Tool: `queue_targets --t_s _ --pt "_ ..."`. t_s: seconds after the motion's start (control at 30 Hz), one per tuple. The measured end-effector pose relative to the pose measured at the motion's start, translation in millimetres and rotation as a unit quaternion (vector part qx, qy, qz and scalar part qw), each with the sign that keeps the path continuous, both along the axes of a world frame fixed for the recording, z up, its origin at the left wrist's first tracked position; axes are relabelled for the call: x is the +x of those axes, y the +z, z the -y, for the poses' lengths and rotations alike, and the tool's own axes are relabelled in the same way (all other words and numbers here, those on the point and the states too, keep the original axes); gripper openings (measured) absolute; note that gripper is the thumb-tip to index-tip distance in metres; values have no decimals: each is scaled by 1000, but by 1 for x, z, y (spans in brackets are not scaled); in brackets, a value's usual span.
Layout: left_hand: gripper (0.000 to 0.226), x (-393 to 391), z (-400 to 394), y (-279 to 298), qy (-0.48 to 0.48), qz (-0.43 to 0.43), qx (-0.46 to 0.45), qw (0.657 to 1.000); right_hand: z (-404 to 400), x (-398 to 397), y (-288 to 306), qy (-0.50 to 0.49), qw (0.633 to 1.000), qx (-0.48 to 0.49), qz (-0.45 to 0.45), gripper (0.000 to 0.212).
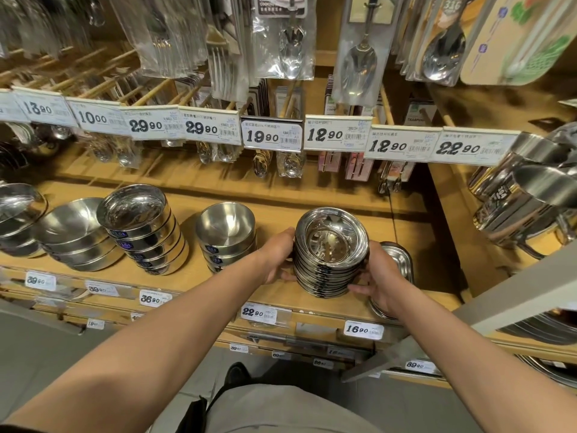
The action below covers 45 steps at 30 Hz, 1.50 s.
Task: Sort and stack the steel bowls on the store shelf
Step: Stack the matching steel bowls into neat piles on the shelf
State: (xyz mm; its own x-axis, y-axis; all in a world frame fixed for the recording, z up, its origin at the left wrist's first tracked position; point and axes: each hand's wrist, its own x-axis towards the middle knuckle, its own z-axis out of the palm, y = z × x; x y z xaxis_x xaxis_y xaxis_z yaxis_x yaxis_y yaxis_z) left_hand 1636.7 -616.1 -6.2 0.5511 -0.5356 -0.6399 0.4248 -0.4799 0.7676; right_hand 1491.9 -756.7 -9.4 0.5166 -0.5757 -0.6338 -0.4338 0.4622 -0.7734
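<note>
Held between both hands is a stack of small dishes [331, 251]. It is gripped on one side by the left hand [278, 257], with fingers curled round the lower rims. It is gripped on the other side by the right hand [379, 276], with the thumb tucked under the bottom dish. The stack is seen just above the wooden shelf [274, 295], near its front edge. A flat tray [398, 257] is partly hidden behind the right hand. Price tags [259, 314] are stuck along the shelf front. More bowl stacks [146, 229] are lined up to the left. Farther back, packed spoons [292, 42] are hung above a row of tags.
</note>
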Motion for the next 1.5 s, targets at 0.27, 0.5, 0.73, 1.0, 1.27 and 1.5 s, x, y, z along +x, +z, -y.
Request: queue_targets --t_s 0.27,0.5,0.73,1.0,1.27,1.5 --pt "65 -5 5 -14 8 -82 -12 997 -1 4 -9 -6 999 52 0 53" --pt "64 -2 4 -24 8 -87 -33 996 -4 9 -12 -11 996 81 21 55" --pt "66 -3 5 -21 15 -96 -31 995 -4 9 -14 -13 996 80 24 55" --pt "62 -8 6 -18 33 -88 -26 995 -9 6 -11 -15 996 75 39 49" --pt "60 -9 2 -18 42 -95 -37 994 -12 2 -6 -8 996 80 44 54" --pt "59 -4 -8 -13 57 -97 -34 993 -16 10 -4 1 997 74 37 48"
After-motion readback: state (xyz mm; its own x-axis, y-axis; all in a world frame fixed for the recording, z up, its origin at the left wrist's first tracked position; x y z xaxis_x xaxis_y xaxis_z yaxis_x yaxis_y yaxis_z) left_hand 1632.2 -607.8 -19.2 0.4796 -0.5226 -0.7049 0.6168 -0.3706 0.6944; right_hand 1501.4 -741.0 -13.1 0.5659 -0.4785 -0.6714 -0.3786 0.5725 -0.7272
